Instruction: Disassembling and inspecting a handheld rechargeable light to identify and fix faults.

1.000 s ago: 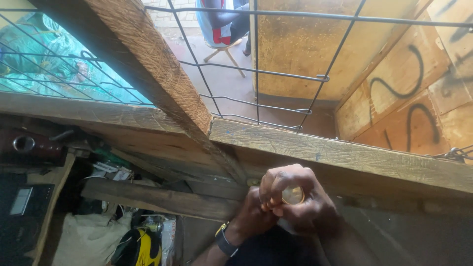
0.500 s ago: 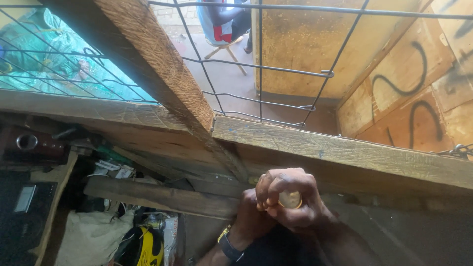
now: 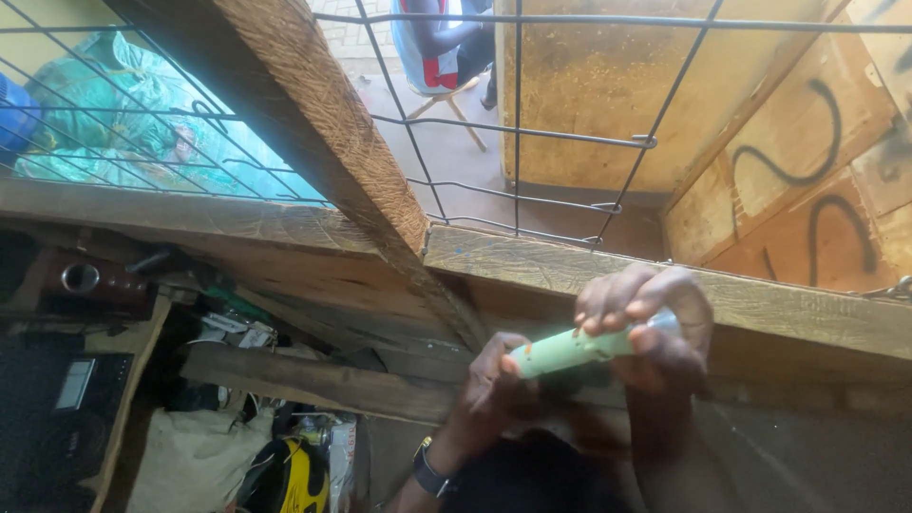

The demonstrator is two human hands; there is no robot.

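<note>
Green and small, a tube-shaped thing sits between two hands, just in front of a long wooden beam. It may be a little torch or a fat pen, but it is too blurry to be sure. The left hand is wrapped around the green end, and a dark watch shows on that wrist. The right hand curls over the other end, where the thing looks pale and shiny, with the fingertips pinching it from above. It looks light, hard and smooth, so it could slip if held loosely. The best place to hold it seems to be the middle of the green part, with the fingers closed all the way around. Behind the beam is a wire grid. Down to the left lies a yellow and black thing beside a pale cloth bag.
</note>
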